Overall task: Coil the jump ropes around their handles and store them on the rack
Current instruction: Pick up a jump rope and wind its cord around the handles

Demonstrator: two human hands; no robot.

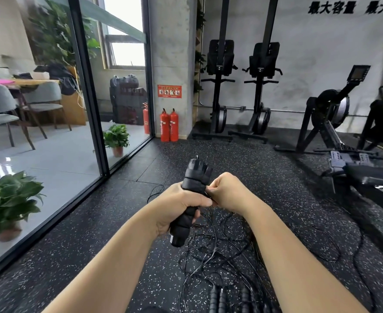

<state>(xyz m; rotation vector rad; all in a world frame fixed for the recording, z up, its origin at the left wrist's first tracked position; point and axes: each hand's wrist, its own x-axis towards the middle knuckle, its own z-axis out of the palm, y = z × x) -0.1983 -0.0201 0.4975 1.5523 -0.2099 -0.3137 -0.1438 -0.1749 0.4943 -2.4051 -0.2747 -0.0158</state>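
My left hand (181,206) grips a pair of black foam jump-rope handles (191,184) held together, tilted up and away from me. My right hand (229,192) pinches the thin black rope right beside the handles, at their middle. The rope runs down from my hands to a tangle of thin black ropes (217,249) on the floor. More black handles (229,299) lie at the bottom edge, near my forearms. No rack shows in this view.
Speckled black rubber floor (95,256) all around. A glass wall (50,154) with potted plants (7,199) stands to the left. Two red fire extinguishers (169,126) stand by a concrete pillar. Rowing machines (335,123) line the back wall and the right side.
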